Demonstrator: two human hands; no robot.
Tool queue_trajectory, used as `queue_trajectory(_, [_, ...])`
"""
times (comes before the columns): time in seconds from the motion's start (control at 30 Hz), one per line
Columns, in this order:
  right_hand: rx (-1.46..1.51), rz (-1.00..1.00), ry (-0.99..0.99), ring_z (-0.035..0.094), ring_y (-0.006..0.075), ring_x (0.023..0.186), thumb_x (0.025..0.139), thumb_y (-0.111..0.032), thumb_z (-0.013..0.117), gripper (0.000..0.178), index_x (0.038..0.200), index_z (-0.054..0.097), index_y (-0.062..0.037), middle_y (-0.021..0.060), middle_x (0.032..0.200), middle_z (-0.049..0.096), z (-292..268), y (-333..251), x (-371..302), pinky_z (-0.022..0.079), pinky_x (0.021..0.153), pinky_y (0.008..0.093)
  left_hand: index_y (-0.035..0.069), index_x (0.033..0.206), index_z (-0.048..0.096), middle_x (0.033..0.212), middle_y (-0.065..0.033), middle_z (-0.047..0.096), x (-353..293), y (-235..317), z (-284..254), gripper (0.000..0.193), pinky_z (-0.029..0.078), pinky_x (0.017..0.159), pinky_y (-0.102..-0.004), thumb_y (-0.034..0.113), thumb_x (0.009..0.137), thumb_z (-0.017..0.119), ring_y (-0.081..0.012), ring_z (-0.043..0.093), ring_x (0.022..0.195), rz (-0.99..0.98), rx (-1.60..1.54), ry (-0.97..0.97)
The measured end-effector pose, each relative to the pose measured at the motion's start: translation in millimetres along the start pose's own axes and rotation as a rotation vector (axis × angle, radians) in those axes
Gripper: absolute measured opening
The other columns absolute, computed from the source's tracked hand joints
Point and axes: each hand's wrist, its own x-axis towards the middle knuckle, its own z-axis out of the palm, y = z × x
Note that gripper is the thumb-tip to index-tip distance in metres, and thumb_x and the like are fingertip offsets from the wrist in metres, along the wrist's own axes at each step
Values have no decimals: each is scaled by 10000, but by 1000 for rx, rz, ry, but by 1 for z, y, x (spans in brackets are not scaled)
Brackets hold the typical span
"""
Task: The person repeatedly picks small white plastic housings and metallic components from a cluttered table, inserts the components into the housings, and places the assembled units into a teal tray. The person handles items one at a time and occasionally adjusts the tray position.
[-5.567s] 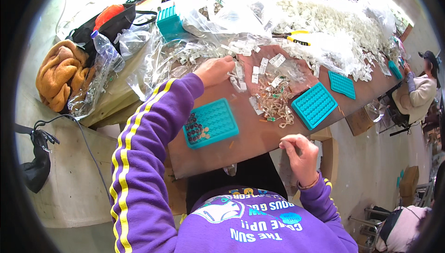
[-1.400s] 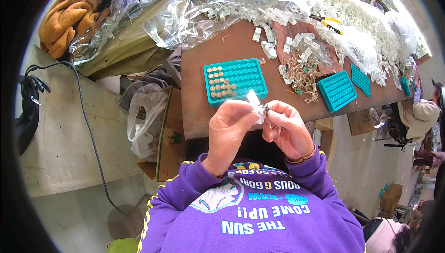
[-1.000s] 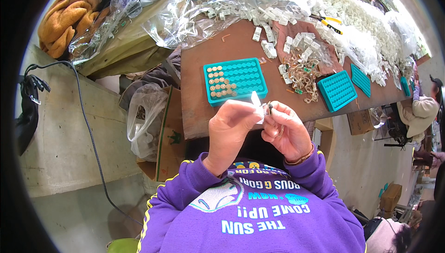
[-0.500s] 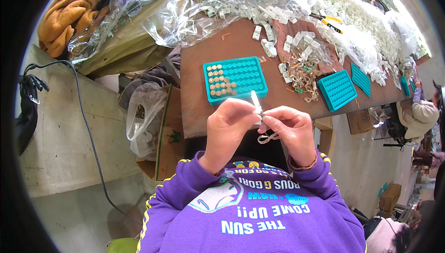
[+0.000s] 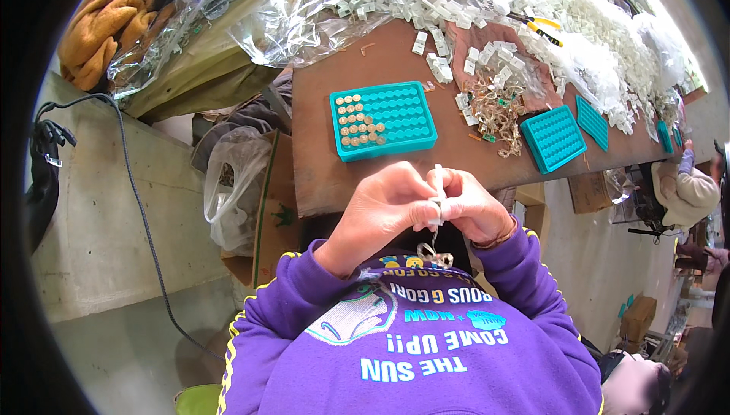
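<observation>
The left hand (image 5: pixel 391 206) and right hand (image 5: pixel 473 206) meet at the lower centre of the frame, both grips pinched on one small white plastic tag (image 5: pixel 439 179), its narrow end poking up between the fingers. A pale cord (image 5: pixel 435 255) dangles in loops below; where it meets the tag is covered by the thumbs. The step in hand looks like fitting tag and cord together, and it seems to call for a fine fingertip pinch with the cord kept from twisting. Beyond, on the brown surface (image 5: pixel 319 179), a turquoise tray (image 5: pixel 404 120) at centre holds round discs (image 5: pixel 352 120) in its left-hand cells. Right of centre lie a cord tangle (image 5: pixel 498 111) and another turquoise tray (image 5: pixel 553 137); white plastic pieces (image 5: pixel 589 65) heap at upper right.
</observation>
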Motion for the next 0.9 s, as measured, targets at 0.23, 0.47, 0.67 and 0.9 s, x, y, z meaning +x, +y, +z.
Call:
queue_trajectory(0.23, [-544, -312, 293, 624, 142, 806, 876, -174, 684, 190, 884, 607, 0, 83, 917, 646, 21, -15, -12, 524, 740, 283, -3, 901, 631, 822, -76, 671, 1, -13, 7, 128, 535, 659, -256, -18, 813, 723, -121, 660, 750, 393, 440, 425])
queue_trajectory(0.47, [-697, -444, 459, 631, 103, 727, 829, 3, 672, 80, 894, 637, 33, 67, 786, 659, 41, 8, -9, 503, 641, 251, 32, 881, 649, 786, -62, 669, 0, -20, 4, 177, 528, 625, -259, -21, 755, 762, -128, 668, 713, 540, 619, 517])
queue_trajectory(0.67, [-836, -419, 433, 660, 109, 724, 869, 20, 618, 49, 912, 616, 43, 61, 797, 669, 41, 4, -13, 533, 660, 240, -14, 912, 609, 866, -55, 650, -3, -19, -1, 153, 536, 707, -227, -72, 812, 710, -103, 652, 817, 575, 692, 449])
queue_trajectory(0.9, [-1113, -600, 510, 656, 147, 640, 776, 31, 669, 106, 868, 624, 6, 96, 748, 656, 48, 4, -8, 520, 615, 253, 35, 893, 631, 785, -89, 635, -1, -19, -2, 204, 521, 606, -286, -33, 748, 757, -187, 655, 687, 613, 721, 464])
